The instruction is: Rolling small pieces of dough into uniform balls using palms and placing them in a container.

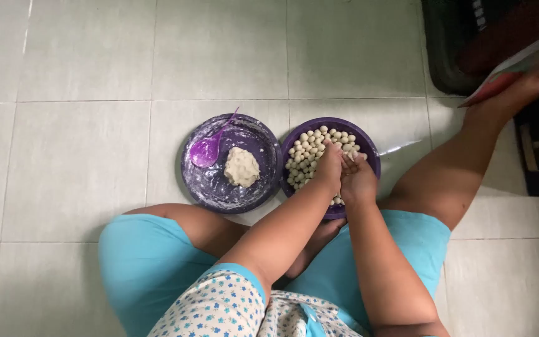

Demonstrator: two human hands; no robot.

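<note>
Two purple bowls stand side by side on the tiled floor in front of me. The left bowl [194, 181] holds a lump of pale dough [242, 166] and a purple spoon [209, 148]. The right bowl [369, 156] holds several small dough balls [310, 153]. My left hand [330, 167] and my right hand [358, 178] are pressed together, palm against palm, just above the right bowl's near side. Whatever lies between the palms is hidden.
I sit on pale floor tiles [76, 156] in blue shorts, my left knee bent and my right leg [463, 162] stretched to the right. A dark mat [463, 43] and a red and white flat object [506, 72] lie at the upper right by my foot.
</note>
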